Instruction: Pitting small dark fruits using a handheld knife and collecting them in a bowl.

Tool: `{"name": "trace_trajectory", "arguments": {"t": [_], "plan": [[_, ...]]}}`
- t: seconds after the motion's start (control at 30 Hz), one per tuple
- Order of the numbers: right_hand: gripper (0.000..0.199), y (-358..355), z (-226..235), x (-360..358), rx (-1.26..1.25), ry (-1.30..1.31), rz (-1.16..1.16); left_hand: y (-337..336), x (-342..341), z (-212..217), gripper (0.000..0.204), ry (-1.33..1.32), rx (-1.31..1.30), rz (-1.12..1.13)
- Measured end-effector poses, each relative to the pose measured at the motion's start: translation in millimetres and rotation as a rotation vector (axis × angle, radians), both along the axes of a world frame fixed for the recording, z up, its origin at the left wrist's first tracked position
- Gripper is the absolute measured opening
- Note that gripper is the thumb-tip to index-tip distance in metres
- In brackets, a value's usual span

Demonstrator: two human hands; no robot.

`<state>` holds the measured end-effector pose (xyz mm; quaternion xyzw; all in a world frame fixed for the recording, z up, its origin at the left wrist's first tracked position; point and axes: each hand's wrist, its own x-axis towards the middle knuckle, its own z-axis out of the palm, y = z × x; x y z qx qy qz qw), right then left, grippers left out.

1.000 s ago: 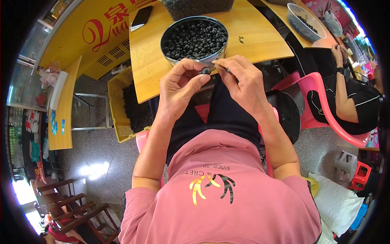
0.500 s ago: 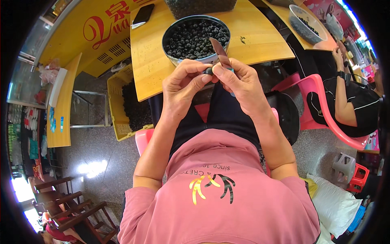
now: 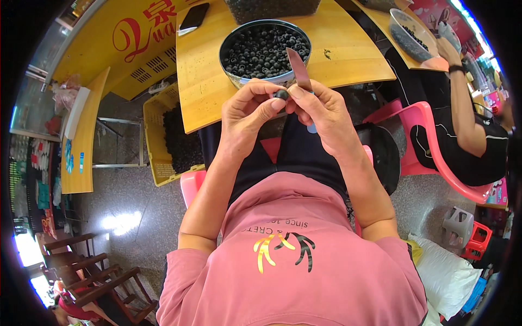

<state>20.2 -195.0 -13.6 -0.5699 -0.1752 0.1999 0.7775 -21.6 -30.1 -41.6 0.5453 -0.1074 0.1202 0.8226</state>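
Observation:
Between the thumb and fingers of my left hand (image 3: 246, 110) is a small dark round piece, like an olive or a nut (image 3: 281, 94). My right hand (image 3: 322, 110) grips a knife (image 3: 298, 68) with a blue handle, its broad blade pointing up and away from me. The right fingertips are close by the round piece; whether they touch it I cannot tell. Just beyond both hands stands a round metal bowl (image 3: 224, 75) filled with dark round pieces (image 3: 263, 49), many showing ring-like openings.
The bowl rests on a wooden table (image 3: 350, 54) with a phone (image 3: 194, 17) and a clear tub (image 3: 272, 7). Below left sits a yellow crate (image 3: 155, 130) of dark bits. At right, a person (image 3: 462, 114) sits on a pink chair (image 3: 435, 130) beside another clear bowl (image 3: 403, 38).
The round piece has turned and shows more between my fingers. The knife has shifted slightly right and up. At right, the other person's arm has reached farther toward the clear bowl.

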Motion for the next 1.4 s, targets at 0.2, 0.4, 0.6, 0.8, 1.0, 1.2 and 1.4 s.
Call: {"name": "trace_trajectory", "arguments": {"t": [0.2,0.4,0.6,0.8,1.0,1.2,1.4], "plan": [[0.02,6.7,-4.4,-4.6,-0.204,-0.463,-0.147,-5.8,3.1,-7.3,0.017,0.072,-0.268,-0.055],[0.012,7.2,-12.0,-0.1,-0.479,-1.074,-0.382,-11.7,1.1,-6.9,0.016,0.08,-0.324,-0.05],[0.012,7.6,-10.1,0.7,-0.546,-1.179,-0.446,-9.9,1.7,-10.4,0.016,0.051,-0.306,-0.065],[0.014,7.8,-9.3,0.9,-0.56,-1.197,-0.462,-9.2,1.3,-10.2,0.016,0.044,-0.296,-0.058],[0.013,7.3,-14.8,6.5,-0.558,-1.204,-0.477,-8.2,0.3,-4.8,0.016,0.05,-0.315,-0.047],[0.017,5.9,-21.1,10.8,-0.417,-0.729,-0.392,-11.5,-5.2,-1.0,0.016,-0.008,-0.296,-0.056],[0.028,9.9,-4.3,-4.5,-0.149,-0.323,-0.139,-11.8,-7.6,-3.9,0.016,-0.013,-0.17,0.075]]}}
